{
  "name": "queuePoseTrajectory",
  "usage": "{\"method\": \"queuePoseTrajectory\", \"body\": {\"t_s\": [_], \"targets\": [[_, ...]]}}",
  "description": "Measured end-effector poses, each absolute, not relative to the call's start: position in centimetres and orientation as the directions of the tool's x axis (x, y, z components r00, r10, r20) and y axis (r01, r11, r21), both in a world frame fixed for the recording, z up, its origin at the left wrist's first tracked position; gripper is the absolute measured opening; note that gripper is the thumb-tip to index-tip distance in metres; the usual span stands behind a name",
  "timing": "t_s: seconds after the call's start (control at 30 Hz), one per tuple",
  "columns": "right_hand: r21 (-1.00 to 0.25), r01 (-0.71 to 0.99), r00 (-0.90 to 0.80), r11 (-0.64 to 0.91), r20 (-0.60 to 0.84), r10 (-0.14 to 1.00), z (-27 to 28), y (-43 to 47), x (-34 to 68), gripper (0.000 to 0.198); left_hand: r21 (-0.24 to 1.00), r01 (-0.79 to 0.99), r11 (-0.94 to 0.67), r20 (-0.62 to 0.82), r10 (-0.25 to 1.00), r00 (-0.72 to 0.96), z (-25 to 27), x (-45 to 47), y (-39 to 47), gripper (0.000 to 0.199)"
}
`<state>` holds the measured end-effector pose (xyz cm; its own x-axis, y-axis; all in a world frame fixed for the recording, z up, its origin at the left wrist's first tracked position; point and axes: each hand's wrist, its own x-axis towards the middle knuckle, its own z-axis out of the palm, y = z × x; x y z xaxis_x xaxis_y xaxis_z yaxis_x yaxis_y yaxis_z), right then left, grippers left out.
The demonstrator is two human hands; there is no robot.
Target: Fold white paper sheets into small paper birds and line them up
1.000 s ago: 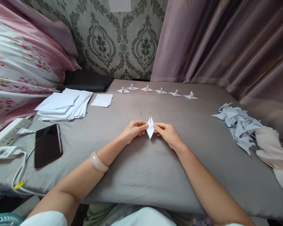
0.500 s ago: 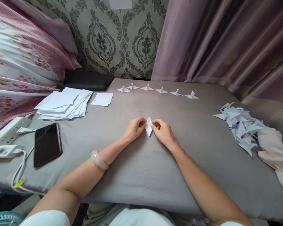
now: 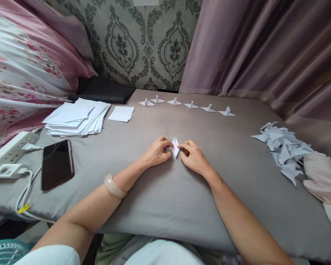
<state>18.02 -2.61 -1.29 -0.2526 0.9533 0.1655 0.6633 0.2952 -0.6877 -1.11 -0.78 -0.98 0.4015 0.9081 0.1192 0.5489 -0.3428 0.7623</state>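
Between my two hands, at the middle of the table, is a small white paper folded into a narrow diamond with a split upper tip. My left hand pinches its left corner between thumb and fingers. On the other side, my right hand has thumb and index finger closed at the right corner. Beyond the hands, several white paper cranes stand in a row along the far part of the table. A heap of folded paper cranes lies to the right.
A stack of white paper sheets and a smaller pile of paper squares lie at the left. Nearer are a phone, a power strip and white cables. A pale cloth rests at the right edge.
The paper stays between both hands at almost the same spot. My right fingers have shifted slightly at its right corner. The whole view has moved a little.
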Motion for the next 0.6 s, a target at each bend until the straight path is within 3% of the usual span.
{"method": "queuePoseTrajectory", "body": {"t_s": [0.17, 0.33, 0.6], "targets": [[-0.71, 0.648, -0.253, 0.275, 0.14, 0.957, -1.11, -2.37, 18.15, 0.022, 0.777, 0.539, -0.325, 0.118, 0.916, 0.383, -1.38, -1.25, -0.39, 0.017], [-0.702, 0.651, -0.273, 0.29, 0.14, 0.952, -1.1, -2.4, 18.25, 0.029, 0.765, 0.537, -0.356, 0.143, 0.906, 0.398, -1.56, -1.27, -0.45, 0.03], [-0.707, 0.653, -0.243, 0.27, 0.143, 0.96, -1.13, -2.09, 18.06, 0.02, 0.768, 0.573, -0.288, 0.105, 0.938, 0.331, -1.13, -1.01, -0.15, 0.017]]}}
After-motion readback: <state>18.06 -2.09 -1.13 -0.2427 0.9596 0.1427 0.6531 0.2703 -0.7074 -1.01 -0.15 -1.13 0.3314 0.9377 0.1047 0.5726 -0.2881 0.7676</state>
